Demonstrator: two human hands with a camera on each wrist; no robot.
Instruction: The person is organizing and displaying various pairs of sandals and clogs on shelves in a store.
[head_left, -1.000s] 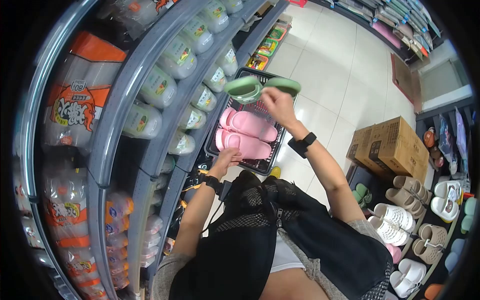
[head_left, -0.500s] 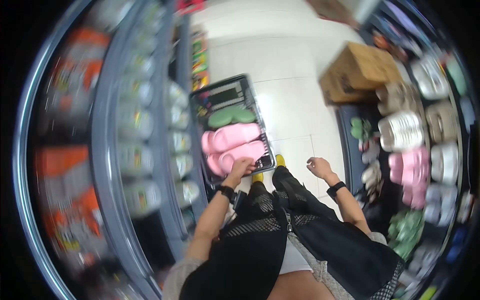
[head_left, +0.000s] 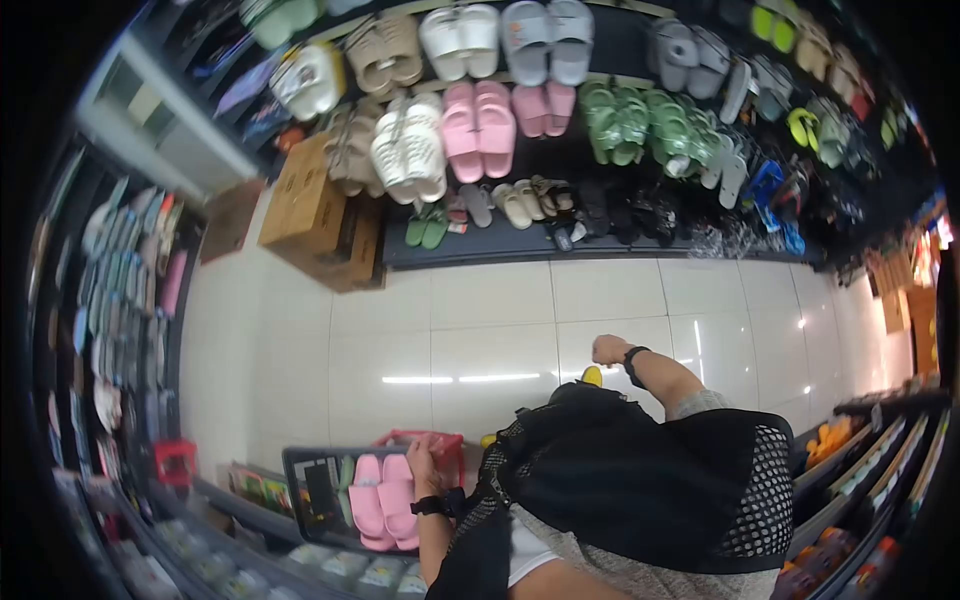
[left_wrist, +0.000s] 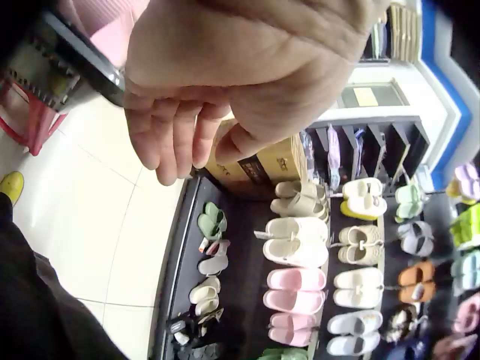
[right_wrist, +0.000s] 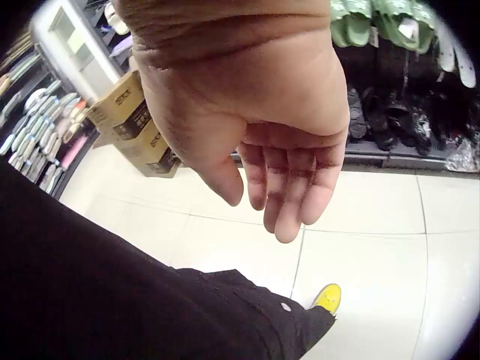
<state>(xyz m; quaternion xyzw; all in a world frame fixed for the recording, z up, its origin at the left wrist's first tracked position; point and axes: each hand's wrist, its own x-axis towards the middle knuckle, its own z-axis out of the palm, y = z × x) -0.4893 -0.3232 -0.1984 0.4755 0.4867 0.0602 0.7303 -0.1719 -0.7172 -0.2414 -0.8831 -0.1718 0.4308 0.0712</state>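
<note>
A pair of pink slippers point(head_left: 382, 495) lies side by side in a dark plastic basket point(head_left: 318, 485), at the lower left of the head view. A green slipper point(head_left: 346, 478) shows beside them as a narrow strip. My left hand point(head_left: 424, 462) is at the basket's near end, close by the pink pair. In the left wrist view its fingers hang loosely bent with nothing in them, below the basket's rim point(left_wrist: 86, 56). My right hand point(head_left: 608, 350) hangs over the floor in front of my body. Its fingers point(right_wrist: 289, 187) are relaxed and hold nothing.
Racks of slippers point(head_left: 480, 130) line the far side of the tiled aisle point(head_left: 490, 330). Cardboard boxes point(head_left: 318, 215) stand at the rack's left end. Red plastic point(head_left: 452, 450) shows behind my left hand, and a red stool point(head_left: 175, 462) stands farther left.
My right hand let go of the green slippers, which now lie in the basket, and drew back. My left hand came off the pink slippers. The view swung right to the slipper racks.
</note>
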